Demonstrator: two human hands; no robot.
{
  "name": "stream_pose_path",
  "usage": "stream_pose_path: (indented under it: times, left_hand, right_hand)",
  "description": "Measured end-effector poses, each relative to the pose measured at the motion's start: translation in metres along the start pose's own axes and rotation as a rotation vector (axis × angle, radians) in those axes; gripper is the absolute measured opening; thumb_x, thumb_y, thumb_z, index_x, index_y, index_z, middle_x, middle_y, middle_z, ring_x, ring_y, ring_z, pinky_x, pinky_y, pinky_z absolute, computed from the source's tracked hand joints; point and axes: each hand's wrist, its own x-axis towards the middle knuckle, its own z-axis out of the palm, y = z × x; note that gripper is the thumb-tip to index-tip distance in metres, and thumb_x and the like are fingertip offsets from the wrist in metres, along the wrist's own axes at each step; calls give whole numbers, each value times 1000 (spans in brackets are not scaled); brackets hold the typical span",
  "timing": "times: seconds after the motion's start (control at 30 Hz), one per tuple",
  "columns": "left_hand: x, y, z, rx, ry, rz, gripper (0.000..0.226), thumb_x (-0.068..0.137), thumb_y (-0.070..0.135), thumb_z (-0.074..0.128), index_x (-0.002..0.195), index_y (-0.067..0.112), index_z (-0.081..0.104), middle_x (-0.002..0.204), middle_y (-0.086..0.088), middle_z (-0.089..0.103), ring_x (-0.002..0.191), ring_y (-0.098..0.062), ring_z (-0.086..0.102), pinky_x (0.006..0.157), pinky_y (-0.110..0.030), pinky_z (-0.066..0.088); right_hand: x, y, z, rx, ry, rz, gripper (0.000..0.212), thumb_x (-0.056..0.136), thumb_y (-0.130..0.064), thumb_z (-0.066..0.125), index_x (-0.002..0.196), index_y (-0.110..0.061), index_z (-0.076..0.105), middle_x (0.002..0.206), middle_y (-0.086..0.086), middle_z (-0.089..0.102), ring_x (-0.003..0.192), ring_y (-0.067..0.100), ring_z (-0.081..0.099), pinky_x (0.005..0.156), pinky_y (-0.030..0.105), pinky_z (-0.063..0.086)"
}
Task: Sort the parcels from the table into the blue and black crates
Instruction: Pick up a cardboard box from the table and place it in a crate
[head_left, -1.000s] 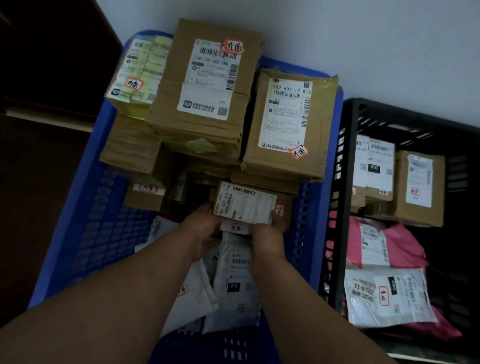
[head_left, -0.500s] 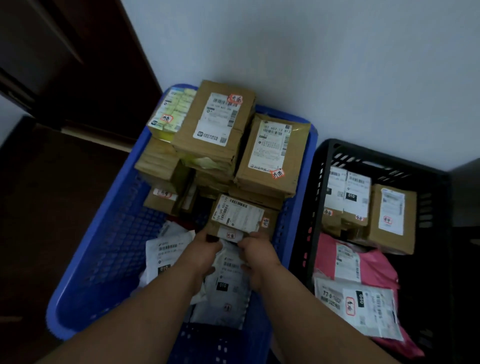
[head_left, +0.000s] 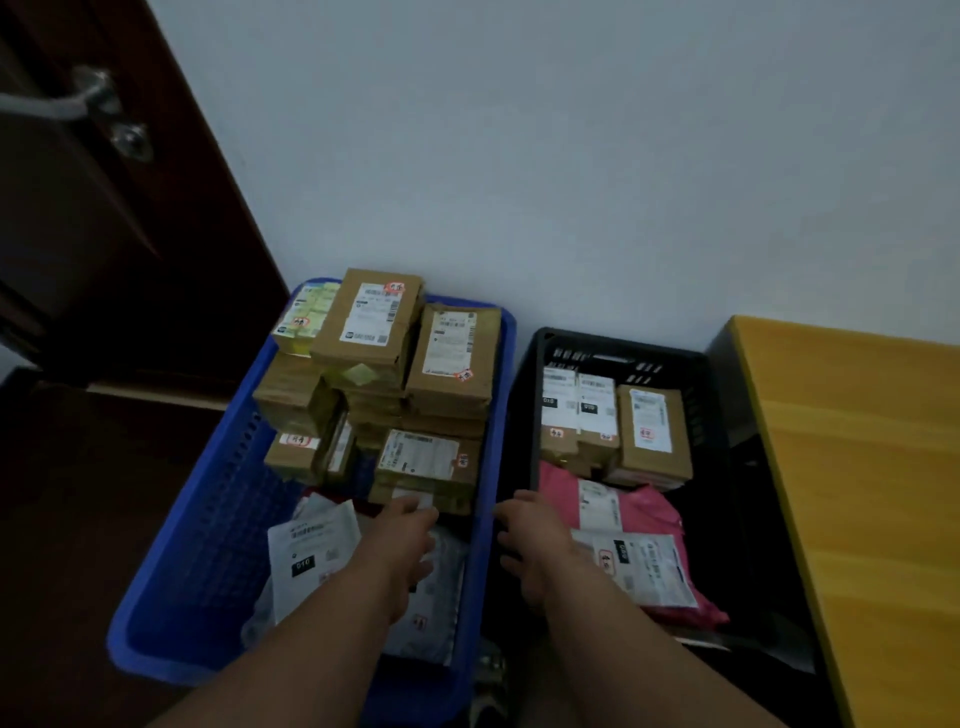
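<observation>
The blue crate (head_left: 208, 525) on the floor holds stacked cardboard parcels, with a small labelled box (head_left: 423, 457) lying at the front of the stack and white mailer bags (head_left: 311, 556) below it. Beside it on the right, the black crate (head_left: 524, 415) holds cardboard boxes (head_left: 652, 431), a pink bag (head_left: 639, 512) and a white bag (head_left: 649, 569). My left hand (head_left: 402, 540) hovers over the mailers just below the small box, fingers relaxed, holding nothing. My right hand (head_left: 530, 540) hangs over the gap between the crates, fingers loosely curled and empty.
A yellow wooden table (head_left: 857, 493) edge stands at the right, close to the black crate. A dark brown door (head_left: 104, 234) with a metal handle is at the left. The white wall runs behind both crates.
Both hands let go of the small labelled box, which now rests in the blue crate. They drew back and apart, the right hand moving toward the black crate. The view rose and pulled away.
</observation>
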Motion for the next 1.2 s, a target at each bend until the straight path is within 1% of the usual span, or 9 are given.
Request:
stream_pose_path:
  times: [0.13,0.23,0.3,0.4,0.5,0.63,0.8,0.93,1.2]
  left_hand:
    - [-36,-12,13,50,-57,65,13,100,16,49,112,20,48,79,-3,50,69,-15,48,64,-30,43]
    - [-60,-22,34,76,-92,77,16,100,14,48,115,15,51,83,-5,52,68,-17,49,60,-28,41]
    - [-74,-27,56,88,-130,77,27,99,15,50,126,13,50,101,-8,56,85,-22,55,71,-34,47]
    - [-89,-31,96,136,-157,106,36,99,17,52,135,16,47,120,-10,56,107,-27,56,86,-40,49]
    - [-101,-38,145,214,-188,151,28,98,18,50,125,16,53,112,-12,59,98,-26,59,80,-40,52]
    - [-120,-58,230,284,-253,188,25,99,19,48,123,17,55,105,-12,58,89,-26,55,73,-35,46]
    - [-157,-100,366,324,-308,272,18,98,10,48,110,10,61,79,-9,57,68,-21,49,58,-32,39]
    - [-195,-121,468,381,-381,196,15,99,17,53,112,13,59,101,-10,60,85,-25,59,70,-40,47]
    - [-219,-131,608,451,-435,233,19,102,24,48,117,14,55,109,-9,57,97,-25,58,90,-50,50]
  right_hand:
    - [-42,25,-30,74,5,9,37,93,-15,54,129,-22,48,110,9,53,94,24,52,72,34,46]
    - [-70,31,-67,57,25,-60,29,91,-8,51,120,-12,56,85,11,57,68,23,53,55,32,44]
    - [-83,30,-98,77,52,-91,34,94,-3,49,127,0,53,101,20,63,85,36,63,73,46,55]
    - [-89,32,-147,166,102,-90,45,97,-10,51,141,-15,43,128,15,53,113,31,53,96,45,45]
    - [-90,41,-195,185,168,-118,51,95,-15,54,142,-21,37,126,9,48,112,28,50,96,45,49]
    - [-99,64,-283,222,218,-126,47,94,-18,54,139,-20,40,114,7,53,93,20,54,71,34,50]
    - [-109,93,-440,270,339,-61,43,99,-19,49,140,-19,38,121,8,50,101,26,53,85,41,48]
    - [-119,113,-548,320,461,-41,40,96,-19,51,136,-18,44,126,9,51,107,28,53,81,37,45]
    - [-92,123,-661,428,467,-25,34,93,-21,52,127,-18,49,117,6,53,96,23,52,69,31,43]
